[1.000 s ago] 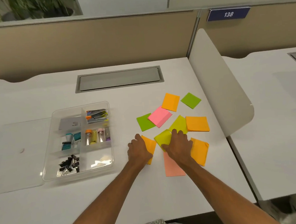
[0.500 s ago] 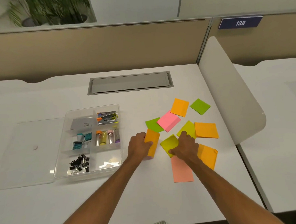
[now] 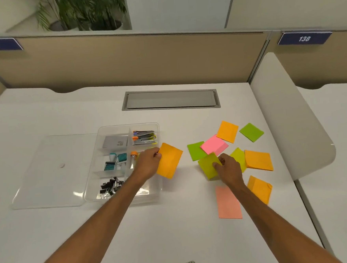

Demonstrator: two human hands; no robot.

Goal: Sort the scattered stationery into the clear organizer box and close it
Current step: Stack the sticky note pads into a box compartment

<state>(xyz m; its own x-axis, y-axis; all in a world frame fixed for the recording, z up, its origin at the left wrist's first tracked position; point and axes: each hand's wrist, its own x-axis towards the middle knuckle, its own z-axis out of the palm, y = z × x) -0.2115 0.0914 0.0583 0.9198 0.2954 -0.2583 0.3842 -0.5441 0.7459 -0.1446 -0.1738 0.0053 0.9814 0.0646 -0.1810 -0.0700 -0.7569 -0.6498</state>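
Now — orange note [image 3: 169,161] nearer box [image 3: 114,126]

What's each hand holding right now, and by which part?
Left hand: orange sticky pad, by its left edge. Right hand: yellow-green pad, by its right edge.

plant [image 3: 82,12]: blurred | grey card [image 3: 115,141] print: unreadable | tubes [image 3: 133,156]: perhaps glue, half hidden
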